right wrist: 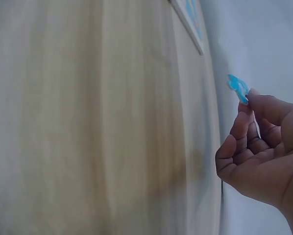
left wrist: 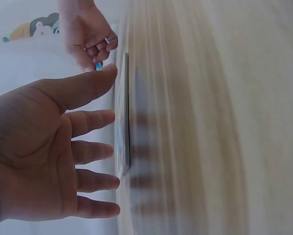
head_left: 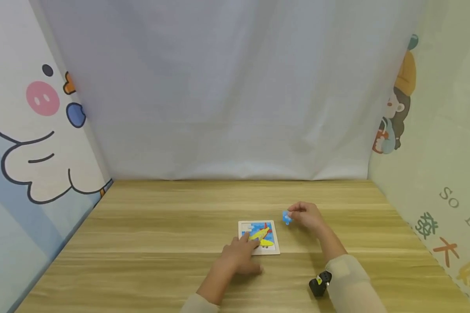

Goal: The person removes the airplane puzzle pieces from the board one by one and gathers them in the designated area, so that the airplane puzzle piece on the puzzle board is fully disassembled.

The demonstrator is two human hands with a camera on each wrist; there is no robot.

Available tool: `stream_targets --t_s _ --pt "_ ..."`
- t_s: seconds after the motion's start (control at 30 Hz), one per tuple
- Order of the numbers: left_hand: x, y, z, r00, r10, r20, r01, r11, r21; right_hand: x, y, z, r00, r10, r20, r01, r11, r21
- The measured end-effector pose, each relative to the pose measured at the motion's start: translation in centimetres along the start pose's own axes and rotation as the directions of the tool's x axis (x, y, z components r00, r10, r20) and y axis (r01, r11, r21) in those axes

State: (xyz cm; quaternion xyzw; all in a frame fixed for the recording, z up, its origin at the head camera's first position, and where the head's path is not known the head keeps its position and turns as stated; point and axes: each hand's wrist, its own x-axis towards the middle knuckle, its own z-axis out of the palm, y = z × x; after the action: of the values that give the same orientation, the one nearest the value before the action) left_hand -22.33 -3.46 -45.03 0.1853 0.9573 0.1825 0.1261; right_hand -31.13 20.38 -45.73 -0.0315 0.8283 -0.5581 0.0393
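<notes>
A small blue puzzle piece [head_left: 286,217] is pinched between the thumb and fingertips of my right hand [head_left: 306,216], raised to the right of the puzzle board. In the right wrist view the puzzle piece [right wrist: 238,88] shows blue with white patches. The square jigsaw puzzle [head_left: 269,237] lies on the table with a pale frame and a yellow and red airplane on blue. Its upper left corner shows a bare pale gap [head_left: 246,227]. My left hand [head_left: 238,255] reaches over the puzzle's lower left part with fingers spread; whether it touches cannot be told.
The wooden table [head_left: 160,230] runs back to a pale curtain [head_left: 235,95]. Printed panels [head_left: 446,143] stand along both sides. A black wrist camera [head_left: 320,284] sits at my right sleeve [head_left: 350,278].
</notes>
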Motion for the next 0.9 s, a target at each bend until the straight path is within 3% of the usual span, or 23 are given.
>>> stream_targets --t_s 0.17,0.4,0.67,0.9 --pt "0.4 1.1 -0.1 1.0 0.005 0.001 -0.005 0.999 0.05 0.5 0.3 -0.4 1.0 0.028 0.0 -0.028 0.999 -0.028" --pt "0.6 2.4 0.4 1.0 0.005 0.024 -0.006 0.999 0.038 1.3 1.4 0.2 1.0 0.018 0.008 -0.017 0.993 -0.121" --pt "0.2 2.5 0.4 1.0 -0.013 0.026 0.011 0.995 0.104 1.8 1.0 1.4 1.0 0.001 0.002 0.0 0.973 -0.232" --pt "0.2 2.3 1.0 1.0 -0.009 0.008 0.008 0.995 0.098 2.0 1.3 1.3 1.0 0.017 0.003 -0.016 0.976 -0.218"
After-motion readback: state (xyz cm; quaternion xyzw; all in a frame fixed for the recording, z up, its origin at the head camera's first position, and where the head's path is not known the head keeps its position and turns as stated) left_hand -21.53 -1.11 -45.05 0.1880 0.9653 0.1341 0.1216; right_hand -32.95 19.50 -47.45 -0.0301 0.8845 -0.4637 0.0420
